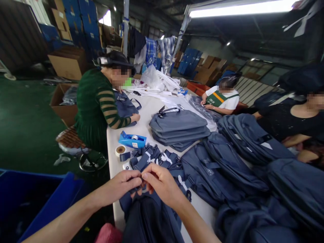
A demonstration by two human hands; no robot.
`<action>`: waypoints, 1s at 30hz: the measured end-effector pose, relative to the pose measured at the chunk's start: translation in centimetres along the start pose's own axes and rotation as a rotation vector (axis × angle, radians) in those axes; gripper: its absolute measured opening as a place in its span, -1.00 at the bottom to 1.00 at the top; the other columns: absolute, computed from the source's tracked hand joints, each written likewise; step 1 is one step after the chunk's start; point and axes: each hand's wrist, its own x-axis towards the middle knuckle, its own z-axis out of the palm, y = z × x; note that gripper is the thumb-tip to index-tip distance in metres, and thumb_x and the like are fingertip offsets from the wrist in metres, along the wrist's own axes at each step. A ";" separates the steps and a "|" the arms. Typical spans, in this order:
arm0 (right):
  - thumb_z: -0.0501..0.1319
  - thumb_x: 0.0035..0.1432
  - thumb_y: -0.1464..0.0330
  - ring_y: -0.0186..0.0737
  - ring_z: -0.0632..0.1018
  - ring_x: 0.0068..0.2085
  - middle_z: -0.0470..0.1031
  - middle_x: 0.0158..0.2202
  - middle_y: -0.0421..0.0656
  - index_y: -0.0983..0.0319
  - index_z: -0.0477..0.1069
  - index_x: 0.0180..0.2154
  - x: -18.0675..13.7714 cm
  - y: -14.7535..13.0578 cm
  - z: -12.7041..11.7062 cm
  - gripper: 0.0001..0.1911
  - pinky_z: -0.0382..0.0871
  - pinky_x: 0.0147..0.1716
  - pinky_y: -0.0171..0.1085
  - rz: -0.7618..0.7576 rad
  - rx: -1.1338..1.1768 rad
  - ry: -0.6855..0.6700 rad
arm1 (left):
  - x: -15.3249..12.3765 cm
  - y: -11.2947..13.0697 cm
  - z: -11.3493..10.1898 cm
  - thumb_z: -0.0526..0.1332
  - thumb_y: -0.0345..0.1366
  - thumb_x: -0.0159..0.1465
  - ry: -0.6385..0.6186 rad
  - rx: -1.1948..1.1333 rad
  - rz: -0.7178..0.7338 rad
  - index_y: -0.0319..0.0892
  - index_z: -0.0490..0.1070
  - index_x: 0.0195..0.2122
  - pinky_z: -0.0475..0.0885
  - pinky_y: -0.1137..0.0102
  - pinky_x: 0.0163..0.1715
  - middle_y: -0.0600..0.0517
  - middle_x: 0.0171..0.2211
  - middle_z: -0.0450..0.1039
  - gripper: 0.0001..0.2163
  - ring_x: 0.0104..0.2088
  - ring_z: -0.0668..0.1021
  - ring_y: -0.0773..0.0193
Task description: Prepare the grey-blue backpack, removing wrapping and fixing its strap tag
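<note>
My left hand [120, 186] and my right hand [162, 184] meet fingertip to fingertip over a dark navy bag [149, 219] that lies at the table's near edge. Both hands pinch a small dark part of that bag, perhaps a strap or zipper pull; my fingers hide it. Just beyond my hands lies a heap of folded navy straps [154, 158] with white labels.
A blue tape dispenser [132, 139] and a tape roll [120, 150] lie on the white table [149, 108]. A stack of grey bags [178, 128] sits mid-table, navy backpacks [227, 168] pile at the right. Three other people work around the table. A blue bin [37, 199] stands at my left.
</note>
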 end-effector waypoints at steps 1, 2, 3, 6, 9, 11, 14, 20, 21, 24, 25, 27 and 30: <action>0.15 0.18 0.21 -0.39 0.41 -0.57 0.40 -0.57 -0.31 0.23 0.36 -0.39 0.1 0.6 0.2 -0.78 0.27 -0.56 -0.41 0.014 0.004 -0.009 | -0.1 -0.7 0.0 0.13 0.08 0.34 -0.002 -0.024 -0.004 -0.24 0.48 -0.25 0.35 0.46 -0.40 0.05 -0.39 0.46 -0.57 -0.43 0.43 0.33; 0.15 0.19 0.21 -0.39 0.41 -0.56 0.40 -0.57 -0.30 0.23 0.37 -0.38 0.2 1.2 0.5 -0.78 0.28 -0.55 -0.41 0.028 0.012 -0.020 | -0.3 -1.3 0.1 0.12 0.05 0.35 -0.003 -0.036 -0.011 -0.24 0.48 -0.24 0.35 0.46 -0.37 0.03 -0.37 0.47 -0.59 -0.40 0.44 0.32; 0.14 0.19 0.20 -0.39 0.41 -0.56 0.40 -0.57 -0.30 0.23 0.37 -0.38 0.2 1.7 0.7 -0.77 0.29 -0.55 -0.40 0.045 0.025 -0.033 | -0.4 -1.9 0.2 0.11 0.02 0.36 0.000 -0.033 -0.021 -0.24 0.48 -0.24 0.35 0.45 -0.35 0.03 -0.36 0.48 -0.61 -0.38 0.44 0.31; 0.14 0.19 0.18 -0.37 0.43 -0.54 0.41 -0.56 -0.30 0.22 0.38 -0.37 0.1 3.2 1.1 -0.76 0.32 -0.53 -0.39 0.087 0.059 -0.059 | -1.0 -2.9 0.4 0.08 -0.08 0.37 0.035 0.056 -0.042 -0.23 0.47 -0.26 0.33 0.44 -0.33 0.06 -0.39 0.45 -0.68 -0.39 0.42 0.31; 0.16 0.15 0.17 -0.35 0.45 -0.52 0.41 -0.55 -0.29 0.23 0.39 -0.35 0.0 4.2 1.4 -0.75 0.36 -0.52 -0.38 0.103 0.089 -0.066 | -1.6 -3.2 0.7 0.05 -0.10 0.36 0.091 0.158 -0.068 -0.21 0.44 -0.29 0.29 0.47 -0.43 0.09 -0.43 0.40 -0.70 -0.44 0.39 0.32; 0.15 0.17 0.17 -0.34 0.47 -0.50 0.44 -0.53 -0.27 0.25 0.42 -0.30 -0.1 4.7 1.6 -0.73 0.38 -0.49 -0.37 0.092 0.107 -0.075 | -1.9 -3.3 1.0 0.02 -0.13 0.36 0.130 0.247 -0.085 -0.20 0.42 -0.33 0.30 0.47 -0.43 0.08 -0.46 0.39 -0.71 -0.44 0.41 0.31; 0.10 0.20 0.13 -0.32 0.50 -0.48 0.49 -0.49 -0.22 0.27 0.44 -0.24 -0.3 5.6 1.9 -0.66 0.42 -0.46 -0.35 0.079 0.105 -0.072 | -2.0 -3.8 1.5 -0.04 -0.21 0.39 0.190 0.545 -0.057 -0.17 0.38 -0.38 0.32 0.43 -0.34 0.07 -0.48 0.42 -0.70 -0.40 0.48 0.27; -0.02 0.29 0.14 -0.15 0.59 -0.36 0.56 -0.37 -0.10 0.29 0.40 -0.03 -0.5 7.3 1.7 -0.56 0.47 -0.41 -0.22 0.137 0.074 -0.050 | -1.8 -6.2 1.8 -0.16 -0.28 0.46 0.195 1.213 -0.025 -0.18 0.39 -0.29 0.34 0.35 -0.38 -0.04 -0.39 0.54 -0.65 -0.39 0.59 0.16; -0.05 0.32 0.18 -0.12 0.60 -0.31 0.57 -0.29 -0.06 0.29 0.38 0.03 -0.5 7.5 1.4 -0.56 0.48 -0.36 -0.19 0.123 -0.011 -0.021 | -1.7 -6.6 1.6 -0.15 -0.29 0.47 0.189 1.266 -0.038 -0.19 0.39 -0.28 0.36 0.35 -0.38 -0.04 -0.39 0.55 -0.66 -0.38 0.60 0.15; -0.02 0.30 0.37 -0.05 0.57 -0.10 0.56 -0.11 0.02 0.30 0.47 -0.02 -0.8 7.9 0.3 -0.64 0.42 -0.08 -0.09 0.008 -0.373 0.024 | -1.5 -7.6 0.9 -0.12 -0.32 0.46 0.188 1.329 -0.076 -0.21 0.40 -0.27 0.40 0.35 -0.38 -0.07 -0.39 0.56 -0.68 -0.37 0.62 0.12; 0.03 0.26 0.44 -0.04 0.55 -0.05 0.55 -0.09 0.03 0.31 0.50 -0.06 -0.9 8.0 0.0 -0.67 0.37 0.00 -0.09 -0.022 -0.464 0.011 | -1.4 -7.8 0.8 -0.11 -0.33 0.46 0.185 1.333 -0.083 -0.21 0.40 -0.28 0.41 0.36 -0.38 -0.08 -0.39 0.57 -0.69 -0.37 0.62 0.12; 0.12 0.15 0.52 -0.05 0.53 -0.01 0.55 -0.10 0.03 0.32 0.55 -0.12 -1.2 8.3 -0.5 -0.70 0.34 0.05 -0.16 -0.031 -0.545 -0.054 | -1.2 -8.2 0.7 -0.10 -0.35 0.45 0.172 1.345 -0.095 -0.22 0.41 -0.28 0.43 0.37 -0.38 -0.09 -0.39 0.57 -0.70 -0.37 0.62 0.13; 0.23 0.11 0.53 -0.14 0.56 -0.05 0.59 -0.15 -0.04 0.29 0.60 -0.16 -1.5 8.5 -0.5 -0.74 0.35 0.00 -0.28 -0.013 -0.582 -0.137 | -0.9 -8.4 1.0 -0.08 -0.36 0.43 0.137 1.355 -0.096 -0.22 0.43 -0.26 0.46 0.37 -0.35 -0.09 -0.37 0.59 -0.71 -0.35 0.63 0.12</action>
